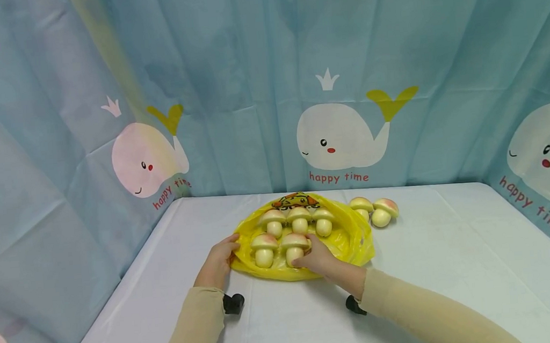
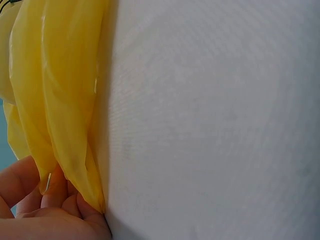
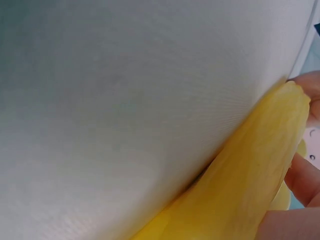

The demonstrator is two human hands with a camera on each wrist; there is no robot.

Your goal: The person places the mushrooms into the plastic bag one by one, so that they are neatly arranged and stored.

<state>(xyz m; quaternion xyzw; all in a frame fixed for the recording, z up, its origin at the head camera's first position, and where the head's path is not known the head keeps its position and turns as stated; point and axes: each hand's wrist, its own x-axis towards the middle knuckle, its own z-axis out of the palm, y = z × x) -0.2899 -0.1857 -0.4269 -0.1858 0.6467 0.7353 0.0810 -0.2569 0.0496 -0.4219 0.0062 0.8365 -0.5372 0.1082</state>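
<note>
A yellow plastic bag [image 1: 348, 238] with a cartoon print lies spread open on the white table. Several toy mushrooms, cream with pinkish caps, stand inside it in two rows. My left hand [image 1: 216, 262] holds the bag's left edge; the left wrist view has its fingers [image 2: 55, 192] curled at the gathered plastic [image 2: 65, 110]. Reaching over the front of the bag, my right hand [image 1: 319, 258] grips the front-row mushroom [image 1: 293, 241], thumb at its stem. Left of that stands another mushroom [image 1: 263, 242]. The bag's side [image 3: 240, 185] hides most of the gripped mushroom in the right wrist view.
Two more toy mushrooms [image 1: 386, 212] lie outside the bag, just beyond its right end. The white-covered table [image 1: 447, 265] ends at a blue curtain [image 1: 249, 87] printed with whales, which hangs behind it and at both sides.
</note>
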